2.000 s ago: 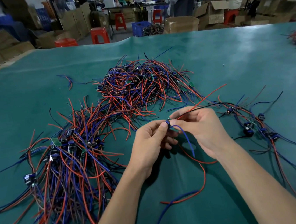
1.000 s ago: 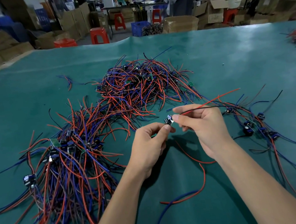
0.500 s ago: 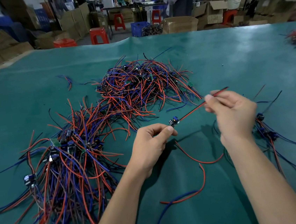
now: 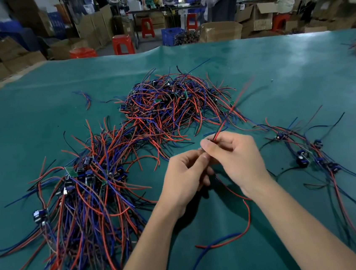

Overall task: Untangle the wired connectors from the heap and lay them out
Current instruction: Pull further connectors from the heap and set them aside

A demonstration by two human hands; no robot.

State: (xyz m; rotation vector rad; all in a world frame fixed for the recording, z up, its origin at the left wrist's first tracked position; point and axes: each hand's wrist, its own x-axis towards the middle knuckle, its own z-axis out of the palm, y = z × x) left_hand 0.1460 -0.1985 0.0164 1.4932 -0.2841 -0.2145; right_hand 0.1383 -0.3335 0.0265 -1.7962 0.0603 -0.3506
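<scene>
Green table [image 4: 275, 69], bearing a far heap of red, blue and black wires [image 4: 174, 108], a second heap [image 4: 86, 188] at my left, and a short row of laid-out connectors [image 4: 304, 154] at my right. Above its near middle: my right hand [image 4: 238, 157] and left hand [image 4: 188, 177], fingertips touching, both pinching one small connector [image 4: 206, 141]; its red wire [image 4: 228, 116] slants up and away.

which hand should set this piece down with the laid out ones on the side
Right, probably. The right hand already pinches the red wire of the held piece, and the laid-out row lies on its side; the left hand would have to cross over.
</scene>
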